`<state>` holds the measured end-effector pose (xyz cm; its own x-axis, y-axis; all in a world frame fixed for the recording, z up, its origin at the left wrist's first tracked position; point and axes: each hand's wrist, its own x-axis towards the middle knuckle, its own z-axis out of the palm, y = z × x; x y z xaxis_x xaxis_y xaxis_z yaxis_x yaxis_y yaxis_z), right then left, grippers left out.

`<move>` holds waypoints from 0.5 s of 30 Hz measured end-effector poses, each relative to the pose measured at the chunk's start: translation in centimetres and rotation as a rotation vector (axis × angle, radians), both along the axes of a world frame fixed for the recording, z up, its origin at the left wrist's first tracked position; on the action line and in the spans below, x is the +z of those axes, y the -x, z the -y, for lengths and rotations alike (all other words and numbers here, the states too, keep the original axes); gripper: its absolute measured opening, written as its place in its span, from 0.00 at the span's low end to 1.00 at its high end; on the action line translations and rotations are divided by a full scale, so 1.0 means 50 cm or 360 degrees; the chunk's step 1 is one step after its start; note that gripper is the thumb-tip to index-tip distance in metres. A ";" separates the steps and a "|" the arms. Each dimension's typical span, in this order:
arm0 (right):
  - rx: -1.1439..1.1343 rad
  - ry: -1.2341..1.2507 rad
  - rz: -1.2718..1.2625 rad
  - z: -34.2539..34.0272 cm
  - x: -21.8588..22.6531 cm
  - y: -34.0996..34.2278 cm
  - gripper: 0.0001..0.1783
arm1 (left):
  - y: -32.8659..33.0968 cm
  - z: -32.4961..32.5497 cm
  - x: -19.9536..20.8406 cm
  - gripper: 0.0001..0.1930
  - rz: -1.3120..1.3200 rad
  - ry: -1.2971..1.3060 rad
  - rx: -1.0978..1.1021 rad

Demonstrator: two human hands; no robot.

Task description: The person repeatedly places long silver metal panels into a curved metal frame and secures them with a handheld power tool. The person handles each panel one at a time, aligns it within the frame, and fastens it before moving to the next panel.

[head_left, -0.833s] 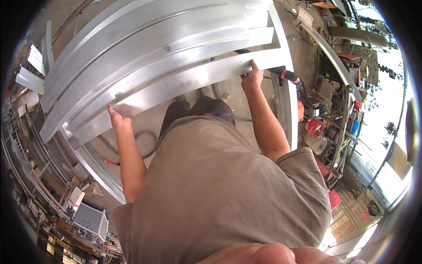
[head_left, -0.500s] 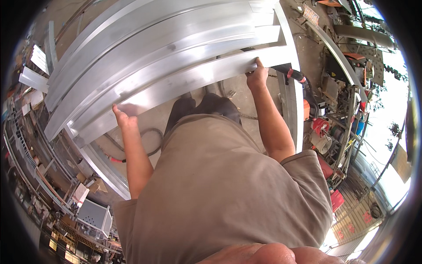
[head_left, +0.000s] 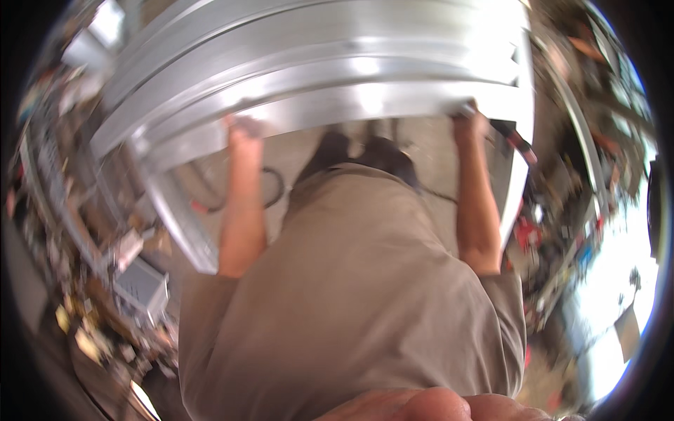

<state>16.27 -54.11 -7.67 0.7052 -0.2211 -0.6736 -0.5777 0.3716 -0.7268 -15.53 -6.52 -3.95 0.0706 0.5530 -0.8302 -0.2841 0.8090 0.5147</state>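
Observation:
A large silver metal frame (head_left: 337, 63) made of long ribbed aluminium rails fills the upper half of the view. My left hand (head_left: 242, 133) grips the near rail's lower edge at its left part. My right hand (head_left: 469, 125) grips the same rail toward its right end, close to the frame's corner. Both arms reach straight out from my tan shirt (head_left: 365, 295). My dark shoes (head_left: 365, 154) stand on the grey floor below the rail.
A black cable (head_left: 270, 189) loops on the floor between my arms. A red-handled tool (head_left: 516, 140) lies by the frame's right side rail (head_left: 516, 189). Cluttered shelves and a grey box (head_left: 140, 284) stand at the left. Machinery and red parts crowd the right.
The view has swung, so the frame now lies more level across the picture. Both hands keep their grip on the near rail, which has come closer to my body.

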 end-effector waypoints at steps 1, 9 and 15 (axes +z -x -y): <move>0.0064 -0.0221 -0.0034 0.008 -0.010 0.000 0.17 | 0.002 0.007 0.002 0.19 -0.0002 -0.0095 0.0096; 0.1612 0.1541 0.0556 0.054 0.012 0.004 0.19 | -0.010 0.041 0.032 0.42 -0.0343 -0.0051 0.0324; 0.1616 0.1857 0.0557 0.018 0.056 0.022 0.19 | -0.013 0.045 0.045 0.43 -0.0426 -0.0024 0.0328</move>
<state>15.19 -54.99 -4.88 0.9527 0.1615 -0.2574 0.0227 -0.8826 -0.4695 -14.86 -8.76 -1.72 -0.2632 0.5455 -0.7957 -0.2941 0.7401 0.6047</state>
